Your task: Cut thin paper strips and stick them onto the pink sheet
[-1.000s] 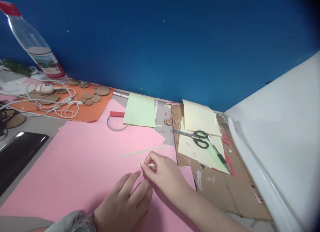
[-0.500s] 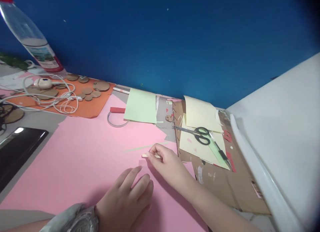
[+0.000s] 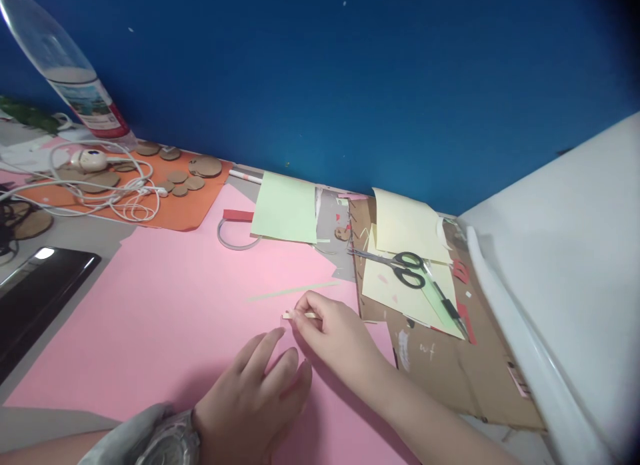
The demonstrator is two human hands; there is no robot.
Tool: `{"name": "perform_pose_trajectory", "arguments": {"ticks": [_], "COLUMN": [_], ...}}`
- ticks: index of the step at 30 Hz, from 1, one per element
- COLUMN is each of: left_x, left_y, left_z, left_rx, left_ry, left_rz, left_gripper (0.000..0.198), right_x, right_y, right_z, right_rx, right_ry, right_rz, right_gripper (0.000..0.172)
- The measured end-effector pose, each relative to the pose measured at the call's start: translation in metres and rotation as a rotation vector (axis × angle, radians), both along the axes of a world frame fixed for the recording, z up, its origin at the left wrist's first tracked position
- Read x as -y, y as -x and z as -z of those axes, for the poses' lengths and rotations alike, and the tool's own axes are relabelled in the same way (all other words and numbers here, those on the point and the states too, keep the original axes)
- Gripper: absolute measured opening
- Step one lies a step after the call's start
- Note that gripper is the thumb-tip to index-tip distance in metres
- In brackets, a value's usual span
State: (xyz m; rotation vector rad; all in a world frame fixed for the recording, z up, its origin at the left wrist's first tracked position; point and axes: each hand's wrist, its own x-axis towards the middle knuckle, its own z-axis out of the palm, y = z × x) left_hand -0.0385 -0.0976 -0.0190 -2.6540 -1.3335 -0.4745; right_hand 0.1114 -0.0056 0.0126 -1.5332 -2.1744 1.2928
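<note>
My right hand [image 3: 333,328] pinches a narrow pale yellow paper strip [image 3: 287,315] between thumb and fingers. Both ends of the strip stick out of the pinch, just above the top edge of a smaller pink sheet [image 3: 345,411]. That sheet lies over a large pink paper [image 3: 175,305]. My left hand [image 3: 257,395] rests on the pink paper, its fingers slightly bent and apart, with nothing in them. Its fingertips are close to the pinched strip. Beyond my right hand, a thin light green strip [image 3: 290,292] lies across the large pink paper.
Scissors [image 3: 395,263] and a pen [image 3: 447,305] lie on yellow paper over cardboard [image 3: 445,371] at the right. A green sheet [image 3: 285,208] lies farther back. A bottle [image 3: 85,91], tangled earphones [image 3: 115,185] and a black phone [image 3: 45,291] are at the left.
The view has shifted slightly. My right hand still pinches the yellow strip, which sits a little nearer the smaller sheet's top corner. My left hand stays on the paper.
</note>
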Motion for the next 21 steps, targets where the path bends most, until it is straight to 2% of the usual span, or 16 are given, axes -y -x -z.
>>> {"name": "perform_pose_trajectory", "arguments": {"ticks": [10,17,21], "left_x": [-0.0008,0.0002,-0.0003], "left_y": [0.0003,0.0011,0.0008], "left_z": [-0.0043,-0.0055,-0.0072], "left_rx": [-0.026,-0.029,-0.019], "left_ry": [0.015,0.036,0.025], "left_rz": [-0.005,-0.006,-0.01], "left_gripper": [0.031,0.032,0.03], "right_x": [0.0033,-0.0006,0.0011], "right_y": [0.0007,-0.0015,0.0006], "right_z": [0.0011,-0.0011,-0.0032], "right_rx": [0.059,-0.021,-0.022], "right_ry": [-0.067,0.049,0.053], "right_rz": [-0.033,0.017,0.002], "right_gripper": [0.023,0.022,0.021]}}
